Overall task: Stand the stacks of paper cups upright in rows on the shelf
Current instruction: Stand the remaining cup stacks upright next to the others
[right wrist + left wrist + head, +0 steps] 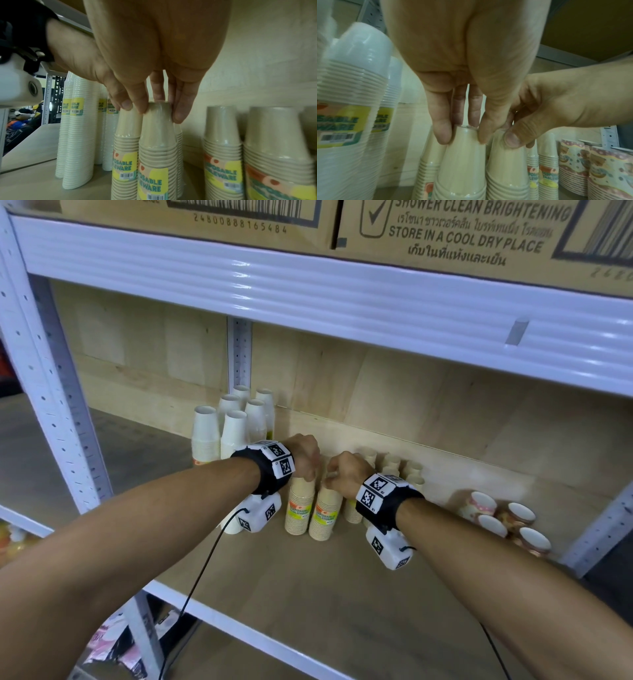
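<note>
On the wooden shelf [308,570] two tan stacks of paper cups stand upright side by side near the middle, each with a yellow label on its wrapper. The left hand [306,455] pinches the top of the left tan stack [299,506] from above, fingers [442,129] and thumb curled round the uppermost cup. The right hand [346,472] grips the top of the right tan stack [325,513] the same way, its fingertips [179,113] pressed to the sides of the top cup. The two stacks touch or nearly touch; the right one leans slightly toward its neighbour. To the left and further back stands a cluster of taller white cup stacks [236,419], upright and close together. Behind the right hand, more tan stacks [400,467] stand upright near the back board. Further right a group of patterned pink cup stacks [507,518] stands just beside them, their open mouths showing in the head view. Cardboard boxes [445,231] sit on the shelf above.
</note>
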Demonstrator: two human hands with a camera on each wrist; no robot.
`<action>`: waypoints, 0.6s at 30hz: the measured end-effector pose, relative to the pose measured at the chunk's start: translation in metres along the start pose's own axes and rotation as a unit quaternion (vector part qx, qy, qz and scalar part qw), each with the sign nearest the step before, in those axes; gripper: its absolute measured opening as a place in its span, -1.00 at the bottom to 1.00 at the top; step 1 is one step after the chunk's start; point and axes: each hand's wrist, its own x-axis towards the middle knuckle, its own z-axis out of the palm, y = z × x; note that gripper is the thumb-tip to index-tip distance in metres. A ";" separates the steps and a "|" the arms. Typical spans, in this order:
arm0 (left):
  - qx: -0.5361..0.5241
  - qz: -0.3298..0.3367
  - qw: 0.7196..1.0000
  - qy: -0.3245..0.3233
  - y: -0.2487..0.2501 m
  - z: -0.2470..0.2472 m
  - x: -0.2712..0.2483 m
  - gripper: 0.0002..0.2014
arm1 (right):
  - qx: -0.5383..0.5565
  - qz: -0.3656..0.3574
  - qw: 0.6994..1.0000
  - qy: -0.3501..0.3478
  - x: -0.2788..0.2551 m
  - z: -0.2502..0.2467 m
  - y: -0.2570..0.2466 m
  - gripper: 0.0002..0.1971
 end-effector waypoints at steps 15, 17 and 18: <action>-0.032 0.045 0.998 -0.013 0.064 0.013 0.015 -0.69 | -0.026 0.078 0.996 0.024 -0.018 -0.024 0.061 -0.78; -0.036 0.045 0.998 -0.014 0.069 0.016 0.017 -0.71 | -0.027 0.080 0.996 0.017 -0.018 -0.025 0.068 -0.85; -0.035 0.044 0.998 -0.014 0.071 0.017 0.018 -0.71 | -0.027 0.081 0.996 0.014 -0.019 -0.026 0.070 -0.88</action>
